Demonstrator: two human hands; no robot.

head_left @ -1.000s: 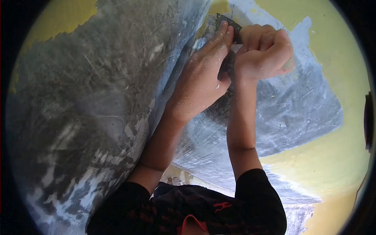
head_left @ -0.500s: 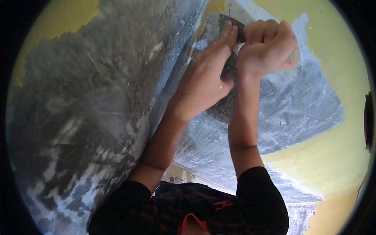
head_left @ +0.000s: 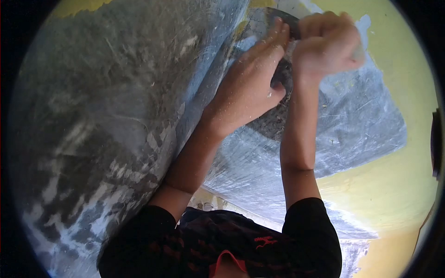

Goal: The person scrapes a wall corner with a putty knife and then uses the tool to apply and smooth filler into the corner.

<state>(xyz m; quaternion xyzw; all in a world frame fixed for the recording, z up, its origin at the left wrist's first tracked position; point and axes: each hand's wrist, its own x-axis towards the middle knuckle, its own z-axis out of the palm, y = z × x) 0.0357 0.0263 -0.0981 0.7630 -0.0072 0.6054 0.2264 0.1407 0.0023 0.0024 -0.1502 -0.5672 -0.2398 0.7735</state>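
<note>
My right hand (head_left: 329, 44) is closed in a fist, blurred by motion, around a scraper, its handle mostly hidden in the palm. The scraper's dark blade (head_left: 286, 17) extends leftward from the fist against the wall. My left hand (head_left: 248, 83) has its fingers stretched out, fingertips lying at the blade, thumb held apart below. Both hands work close together near the wall corner, over a patch of bare grey wall (head_left: 357, 111). Pale flecks dot the back of my left hand.
A large grey, scraped wall (head_left: 111, 102) stands close on the left, meeting the other wall at a corner. Yellow paint (head_left: 403, 60) borders the bare patch at right. A dark object (head_left: 435, 143) sits at the far right edge.
Both hands and the scraper have shifted slightly up and to the right along the wall. The grips look the same.
</note>
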